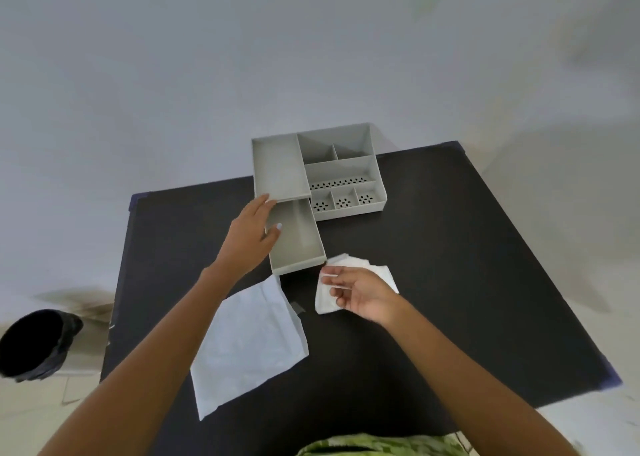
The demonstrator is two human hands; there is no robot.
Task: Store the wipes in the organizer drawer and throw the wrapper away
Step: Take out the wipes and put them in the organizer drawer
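A grey organizer (341, 170) stands at the far side of the black table (467, 265). Its drawer (298, 244) is pulled out toward me and looks empty inside. My left hand (252, 235) rests flat against the drawer's left wall, fingers spread, thumb over the rim. A stack of white wipes (367, 268) lies on the table just right of the drawer's front. My right hand (360, 293) lies on the wipes with its fingers curled around their near edge. The flat white wrapper (249, 344) lies on the table between my forearms.
A black bin (33, 343) stands on the floor to the left of the table. A small dark scrap (298, 307) lies next to the wrapper's right edge. The organizer's other compartments hold nothing that I can see.
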